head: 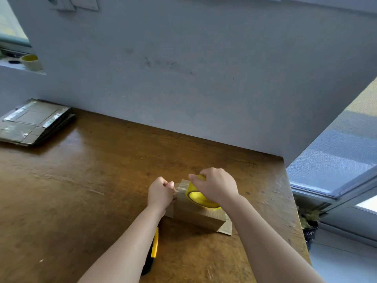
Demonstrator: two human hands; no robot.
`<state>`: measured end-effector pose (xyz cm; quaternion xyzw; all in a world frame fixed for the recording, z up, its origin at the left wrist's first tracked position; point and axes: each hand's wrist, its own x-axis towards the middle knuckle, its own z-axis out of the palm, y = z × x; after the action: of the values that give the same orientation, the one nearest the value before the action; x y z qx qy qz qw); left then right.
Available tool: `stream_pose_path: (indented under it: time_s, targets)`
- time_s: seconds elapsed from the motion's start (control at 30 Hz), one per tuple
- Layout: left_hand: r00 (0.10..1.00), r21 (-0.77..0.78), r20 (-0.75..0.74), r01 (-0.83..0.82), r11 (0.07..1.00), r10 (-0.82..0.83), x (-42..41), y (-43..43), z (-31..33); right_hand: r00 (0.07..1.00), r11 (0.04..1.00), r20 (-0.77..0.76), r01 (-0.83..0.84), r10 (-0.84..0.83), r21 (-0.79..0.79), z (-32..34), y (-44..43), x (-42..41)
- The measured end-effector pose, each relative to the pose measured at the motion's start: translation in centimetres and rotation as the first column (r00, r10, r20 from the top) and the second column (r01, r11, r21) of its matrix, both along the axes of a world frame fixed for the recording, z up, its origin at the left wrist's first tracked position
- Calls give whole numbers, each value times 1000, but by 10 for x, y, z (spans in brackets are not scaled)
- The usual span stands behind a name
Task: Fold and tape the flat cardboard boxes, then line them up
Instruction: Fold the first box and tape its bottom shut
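Left hand (161, 194): my fingers are curled tight and pinch the loose end of the strip of tape (181, 188), holding it down at the near-left end of the box so it cannot lift while I pull.
Right hand (216, 185): wrapped over the top of the roll of tape (199, 198), thumb and fingers closed round its rim; the roll stands on edge so the tape can unwind along the seam.
Box (195, 216): folded up, lying on the table (91, 180) directly under both hands, its top face under the roll.
Strip of tape: stretched clear and short between my two grips, just above the box top.
Open flap (225, 227): at the box end beyond my right wrist, lying flat on the table, not yet closed.
Step, as I judge it: running the first length of tape across the top; most of the job is ahead.
Knife (154, 245): under my left forearm, near enough to reach for the cut.
Flat boxes (34, 122): stacked well off to the far left of my left hand, waiting.
Spare roll (31, 62): on the sill beyond that stack.
Risk: the tape may wrinkle or stick askew if my left pinch slips.
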<state>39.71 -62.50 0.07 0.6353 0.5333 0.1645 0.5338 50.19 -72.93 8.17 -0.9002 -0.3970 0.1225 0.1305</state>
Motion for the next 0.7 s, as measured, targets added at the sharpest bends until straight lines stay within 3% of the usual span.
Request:
stream_pose_path:
  time_s: [0.3,0.7]
  targets:
    - [994,-21,-102,46,999,-48,-2,8,-12,997,997,73,-33,38,-68,-2,20,-11]
    - [966,-138,-175,168,976,-191,1,7,-24,1000,997,9,17,-16,-71,-2,25,-8]
